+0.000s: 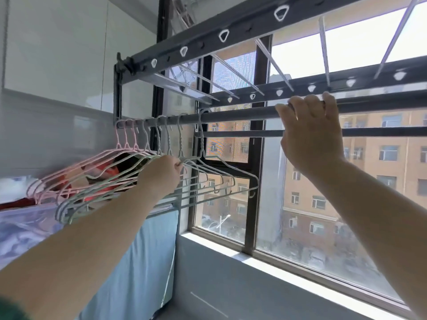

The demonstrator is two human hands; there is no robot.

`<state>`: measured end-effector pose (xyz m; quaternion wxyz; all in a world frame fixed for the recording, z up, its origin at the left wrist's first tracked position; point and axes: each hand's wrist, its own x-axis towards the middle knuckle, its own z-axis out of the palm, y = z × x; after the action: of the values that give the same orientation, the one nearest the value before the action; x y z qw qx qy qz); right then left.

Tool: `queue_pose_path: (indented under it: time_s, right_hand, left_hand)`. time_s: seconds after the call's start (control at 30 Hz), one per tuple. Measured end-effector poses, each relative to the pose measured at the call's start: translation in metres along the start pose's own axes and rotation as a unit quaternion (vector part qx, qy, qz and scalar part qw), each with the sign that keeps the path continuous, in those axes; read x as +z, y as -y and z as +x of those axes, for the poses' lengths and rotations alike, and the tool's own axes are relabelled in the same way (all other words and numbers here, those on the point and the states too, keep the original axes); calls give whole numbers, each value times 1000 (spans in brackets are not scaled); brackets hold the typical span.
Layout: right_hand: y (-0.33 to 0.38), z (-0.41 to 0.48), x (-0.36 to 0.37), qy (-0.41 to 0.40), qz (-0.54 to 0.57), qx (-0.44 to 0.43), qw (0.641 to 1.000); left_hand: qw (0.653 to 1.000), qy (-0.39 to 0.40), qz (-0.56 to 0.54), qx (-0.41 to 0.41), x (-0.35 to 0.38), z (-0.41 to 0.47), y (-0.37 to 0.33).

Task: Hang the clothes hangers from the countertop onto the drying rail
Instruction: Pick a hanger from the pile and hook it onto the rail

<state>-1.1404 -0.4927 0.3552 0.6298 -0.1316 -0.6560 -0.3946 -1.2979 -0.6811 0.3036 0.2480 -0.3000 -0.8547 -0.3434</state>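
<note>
Eight hangers (201, 144) on one rail (231, 116)

The right grip (309, 132) is curling its fingers over the grey drying rail (231, 116) in front of the window (221, 204). The left grip (161, 174) is holding the hangers (141, 155), pink and pale green, which are hanging bunched at the rail's left end.
</note>
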Motion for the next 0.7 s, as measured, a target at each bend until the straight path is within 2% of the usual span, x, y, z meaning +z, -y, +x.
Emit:
queue_pose_path:
  time_s: [0.23, 0.47, 0.7]
  right_hand:
    - [-1, -2, 0, -18, -16, 1, 1000]
    - [-3, -5, -2, 5, 0, -7, 1000]
    - [-13, -21, -10, -36, 8, 12, 999]
  left_hand:
    - [1000, -17, 11, 1, 2, -7, 5]
    - [999, -51, -7, 3, -1, -11, 1]
    - [990, -112, -46, 72, -15, -33, -9]
